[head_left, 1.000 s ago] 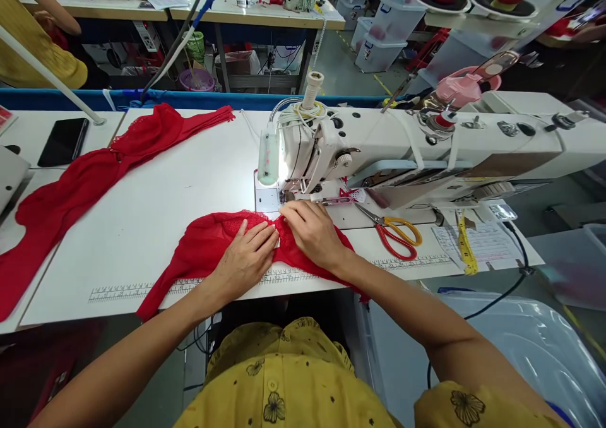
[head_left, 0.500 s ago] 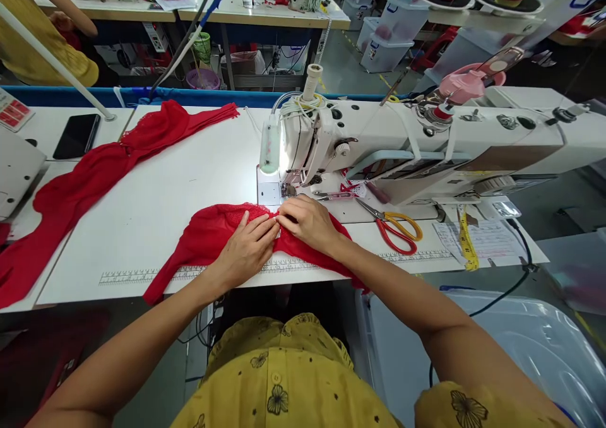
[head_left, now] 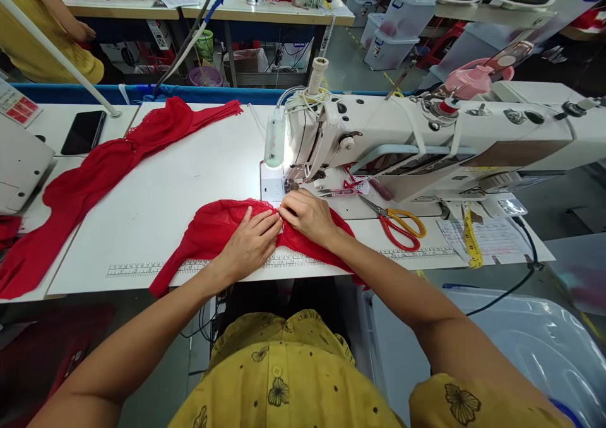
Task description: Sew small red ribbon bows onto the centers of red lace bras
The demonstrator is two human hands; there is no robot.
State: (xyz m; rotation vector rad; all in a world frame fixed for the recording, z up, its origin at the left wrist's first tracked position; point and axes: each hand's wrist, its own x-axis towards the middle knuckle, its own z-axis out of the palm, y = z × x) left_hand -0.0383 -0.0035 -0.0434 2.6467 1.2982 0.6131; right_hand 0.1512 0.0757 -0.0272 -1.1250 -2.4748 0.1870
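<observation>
A red lace-trimmed bra (head_left: 203, 229) lies across the table edge just in front of the sewing machine (head_left: 374, 122). My left hand (head_left: 252, 240) rests over its middle, fingers stretched along the cloth and the tips gripping near the centre. Beside it, my right hand (head_left: 308, 216) pinches the bra at the same spot with bent fingers and thumb. The fingertips of both hands nearly meet, close below the presser foot (head_left: 290, 187). What lies exactly between the fingertips is hidden. The bra's right part runs under my right wrist.
Scissors (head_left: 400, 226) with red and orange handles lie right of my hands, near tweezers (head_left: 338, 192) and a yellow tape measure (head_left: 471, 238). More red bras (head_left: 95, 172) stretch across the left, by a phone (head_left: 84, 132). A clear plastic bin (head_left: 473, 346) stands at lower right.
The view has shifted slightly, so the table and machine sit a little further right and higher. Both hands stay at the bra's middle with almost no movement.
</observation>
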